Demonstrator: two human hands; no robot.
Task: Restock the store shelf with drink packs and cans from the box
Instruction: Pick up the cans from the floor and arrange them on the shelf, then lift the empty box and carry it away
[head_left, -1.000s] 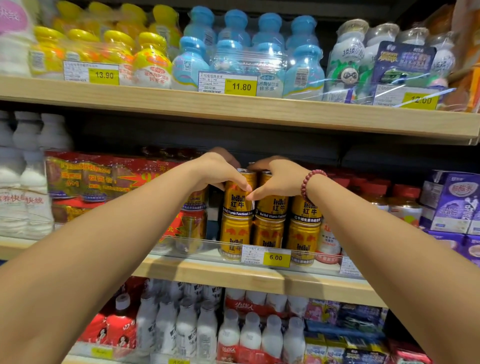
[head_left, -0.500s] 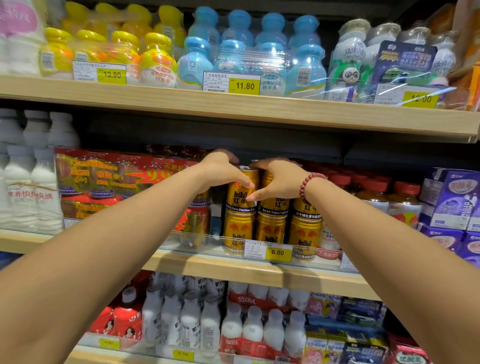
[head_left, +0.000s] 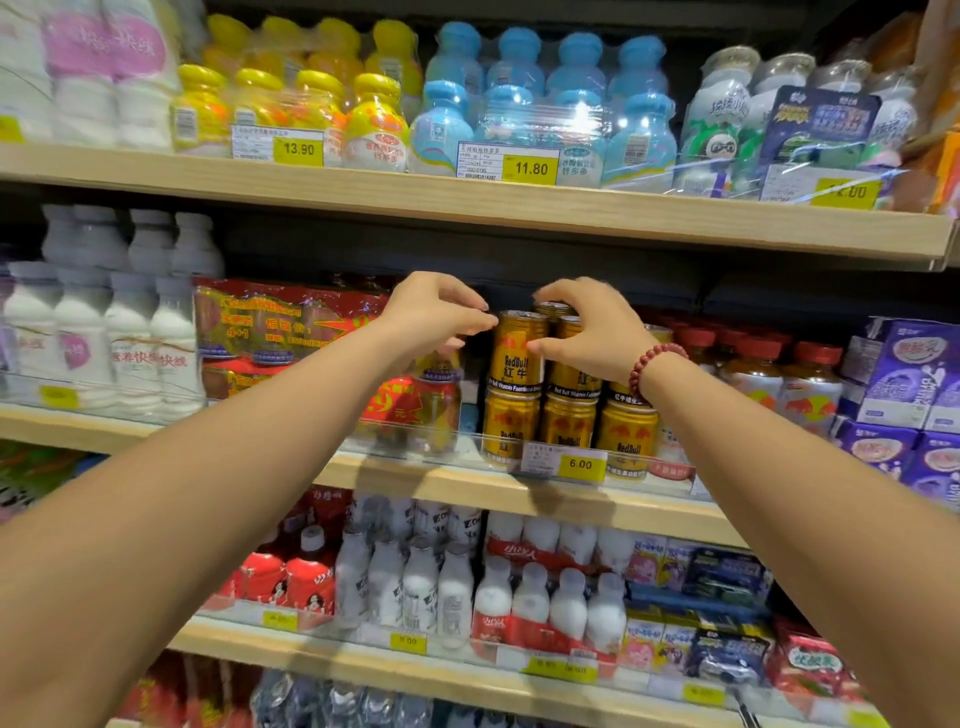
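Done: gold cans sit two layers high on the middle shelf (head_left: 467, 475), top cans (head_left: 519, 353) on bottom cans (head_left: 511, 426)
Left to do: by my judgement, squaring the top layer, then more stock; the box is not in view
Left hand (head_left: 436, 312): fingers bunched at the front top can's rim; whether it pinches, I cannot tell
Right hand (head_left: 587, 327): curled over the top cans, thumb against the front one, grasping them
Can label: "RedBull", 红牛
Tags: 6.00 tag (head_left: 581, 464) under the cans; 13.90 tag (head_left: 298, 149) and 11.80 tag (head_left: 531, 169) on the shelf above (head_left: 467, 208)

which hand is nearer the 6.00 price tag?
Right. The right hand, on a Red Bull can, is directly above the 6.00 price tag; the left hand is above and further left.
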